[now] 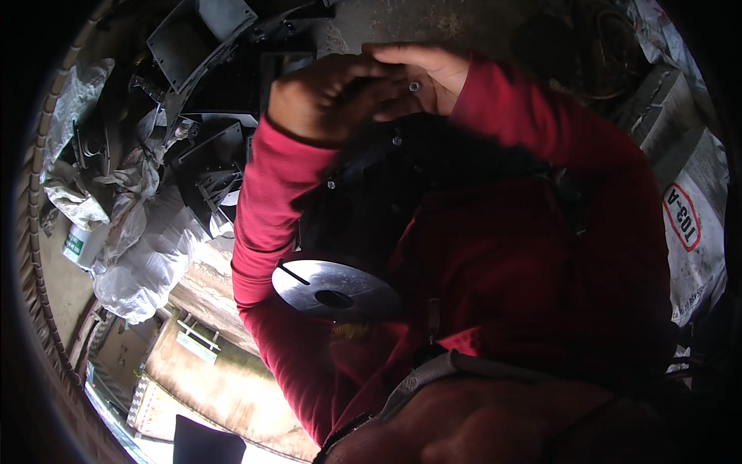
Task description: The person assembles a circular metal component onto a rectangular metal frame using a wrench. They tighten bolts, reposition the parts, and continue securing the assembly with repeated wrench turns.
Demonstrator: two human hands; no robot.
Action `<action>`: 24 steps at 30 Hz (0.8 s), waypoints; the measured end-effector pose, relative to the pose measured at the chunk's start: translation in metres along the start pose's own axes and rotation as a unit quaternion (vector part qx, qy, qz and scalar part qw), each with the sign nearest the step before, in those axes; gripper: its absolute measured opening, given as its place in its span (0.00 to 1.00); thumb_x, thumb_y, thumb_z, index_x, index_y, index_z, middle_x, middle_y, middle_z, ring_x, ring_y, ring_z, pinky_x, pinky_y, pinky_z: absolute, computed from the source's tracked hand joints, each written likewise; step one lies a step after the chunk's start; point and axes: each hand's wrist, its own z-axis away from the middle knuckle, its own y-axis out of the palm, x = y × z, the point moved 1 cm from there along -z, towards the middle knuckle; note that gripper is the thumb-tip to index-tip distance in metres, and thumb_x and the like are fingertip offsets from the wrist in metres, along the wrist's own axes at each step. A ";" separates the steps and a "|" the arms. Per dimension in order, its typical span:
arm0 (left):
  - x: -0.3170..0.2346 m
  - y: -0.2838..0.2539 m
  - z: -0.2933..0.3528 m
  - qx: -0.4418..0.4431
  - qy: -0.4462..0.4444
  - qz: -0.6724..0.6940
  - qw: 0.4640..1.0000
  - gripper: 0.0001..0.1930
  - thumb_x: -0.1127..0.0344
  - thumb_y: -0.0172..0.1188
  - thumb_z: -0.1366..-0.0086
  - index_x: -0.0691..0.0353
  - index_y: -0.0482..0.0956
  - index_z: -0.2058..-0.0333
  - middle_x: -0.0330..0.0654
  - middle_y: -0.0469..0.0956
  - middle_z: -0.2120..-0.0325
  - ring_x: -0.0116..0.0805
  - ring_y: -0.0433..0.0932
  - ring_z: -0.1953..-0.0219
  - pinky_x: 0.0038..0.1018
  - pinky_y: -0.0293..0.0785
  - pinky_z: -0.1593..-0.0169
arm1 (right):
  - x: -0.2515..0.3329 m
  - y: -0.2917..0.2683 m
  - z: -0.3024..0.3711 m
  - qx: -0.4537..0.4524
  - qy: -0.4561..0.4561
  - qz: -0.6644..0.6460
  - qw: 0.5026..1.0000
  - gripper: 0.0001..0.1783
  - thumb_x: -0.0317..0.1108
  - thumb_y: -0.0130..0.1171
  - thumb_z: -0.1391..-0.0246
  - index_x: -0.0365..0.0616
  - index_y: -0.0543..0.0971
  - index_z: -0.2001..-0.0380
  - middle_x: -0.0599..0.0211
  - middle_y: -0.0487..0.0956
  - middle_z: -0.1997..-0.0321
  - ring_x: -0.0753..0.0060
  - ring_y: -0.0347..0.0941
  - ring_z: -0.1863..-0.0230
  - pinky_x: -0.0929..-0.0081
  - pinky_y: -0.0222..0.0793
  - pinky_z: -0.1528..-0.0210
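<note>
Both of my hands meet at the top middle. My left hand (321, 93) is bent at the wrist, its fingers closed together over the palm of the other hand. What they pinch, if anything, is hidden. My right hand (433, 68) is cupped with its palm up, its thumb reaching across to the left fingers. A small shiny metal piece (414, 87), nut-like, lies in that palm. Just below is a dark, shadowed object (363, 166) with small shiny round fasteners (397, 141) on it. Beside my left forearm sits a round metal disc (336, 288) with a centre hole and a slot.
Dark metal plates and parts (189, 42) pile up at the far left. Crumpled clear plastic bags (151, 259) and a white-and-green container (79, 243) lie below them. A white printed sack (699, 224) stands at the right. A woven rim (32, 201) curves along the left edge.
</note>
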 end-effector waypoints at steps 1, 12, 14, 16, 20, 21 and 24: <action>-0.005 -0.003 0.000 -0.030 -0.030 0.087 0.995 0.10 0.74 0.67 0.45 0.64 0.81 0.63 0.43 0.83 0.71 0.27 0.82 0.71 0.20 0.77 0.67 | 0.004 -0.005 0.002 -0.002 0.020 0.072 0.997 0.22 0.46 0.60 0.45 0.42 0.76 0.53 0.68 0.78 0.59 0.79 0.74 0.61 0.83 0.72 0.66; -0.002 0.012 0.019 -0.097 -0.198 0.140 0.965 0.07 0.75 0.62 0.41 0.67 0.80 0.62 0.41 0.82 0.73 0.25 0.81 0.72 0.18 0.75 0.71 | -0.002 -0.030 0.000 -0.041 -0.045 0.242 0.968 0.21 0.46 0.71 0.56 0.44 0.82 0.63 0.75 0.73 0.81 0.89 0.59 0.86 0.87 0.53 0.85; -0.006 0.015 0.019 -0.106 -0.218 0.166 0.956 0.07 0.75 0.62 0.41 0.67 0.80 0.63 0.41 0.82 0.74 0.24 0.81 0.72 0.18 0.76 0.69 | -0.008 -0.033 -0.003 -0.045 -0.081 0.227 0.970 0.18 0.44 0.72 0.56 0.44 0.82 0.65 0.76 0.73 0.81 0.89 0.58 0.87 0.87 0.51 0.86; -0.009 0.016 0.021 -0.111 -0.242 0.173 0.948 0.07 0.75 0.63 0.41 0.66 0.81 0.63 0.41 0.82 0.74 0.24 0.81 0.72 0.18 0.76 0.69 | -0.010 -0.032 0.000 -0.036 -0.092 0.223 0.970 0.16 0.41 0.71 0.55 0.44 0.82 0.65 0.77 0.74 0.80 0.90 0.57 0.87 0.87 0.50 0.87; -0.003 0.017 0.031 -0.095 -0.184 0.053 0.977 0.09 0.75 0.61 0.40 0.64 0.79 0.60 0.42 0.82 0.72 0.26 0.81 0.70 0.19 0.76 0.68 | -0.011 -0.029 0.000 -0.037 -0.071 0.201 0.976 0.12 0.36 0.69 0.53 0.42 0.81 0.66 0.77 0.74 0.80 0.92 0.54 0.89 0.88 0.44 0.89; -0.002 0.013 0.032 -0.080 -0.160 0.018 0.984 0.11 0.76 0.59 0.39 0.64 0.78 0.57 0.42 0.82 0.71 0.28 0.82 0.68 0.20 0.77 0.68 | -0.002 -0.033 -0.002 -0.007 -0.021 0.209 0.978 0.11 0.34 0.69 0.53 0.41 0.82 0.67 0.74 0.78 0.77 0.88 0.65 0.84 0.86 0.57 0.83; -0.007 -0.011 0.035 -0.035 -0.145 -0.017 0.989 0.17 0.79 0.57 0.39 0.67 0.73 0.50 0.45 0.82 0.70 0.30 0.81 0.67 0.24 0.77 0.63 | 0.007 -0.053 -0.018 0.094 -0.027 0.444 0.891 0.10 0.34 0.65 0.50 0.41 0.82 0.65 0.74 0.78 0.76 0.87 0.71 0.75 0.87 0.65 0.74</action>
